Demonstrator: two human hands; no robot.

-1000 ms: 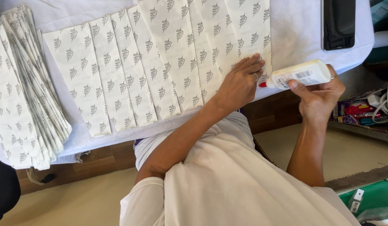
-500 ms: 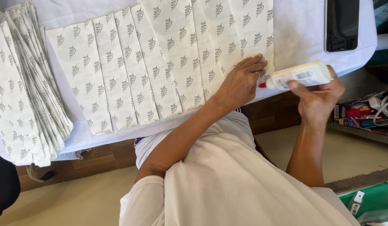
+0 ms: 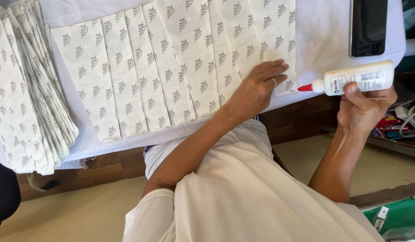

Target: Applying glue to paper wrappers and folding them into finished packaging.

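white-clothed table (image 3: pixel 333 27), tan floor (image 3: pixel 82 210); left hand (image 3: pixel 256 87) flat on patterned sheets (image 3: pixel 171 58), right hand (image 3: pixel 364 105) gripping glue bottle (image 3: pixel 357 78).

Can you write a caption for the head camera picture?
Left hand presses patterned paper sheets; right hand holds a glue bottle.

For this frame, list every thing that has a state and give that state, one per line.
Glue bottle: held on its side, red tip pointing at the sheets, cap state unclear.
Patterned paper sheets: laid flat, overlapping in a row.
Stack of sheets: piled, fanned at the edges.
Phone: screen dark, lying flat.
Left hand: flat, pressing the end sheet.
Right hand: gripping the bottle.
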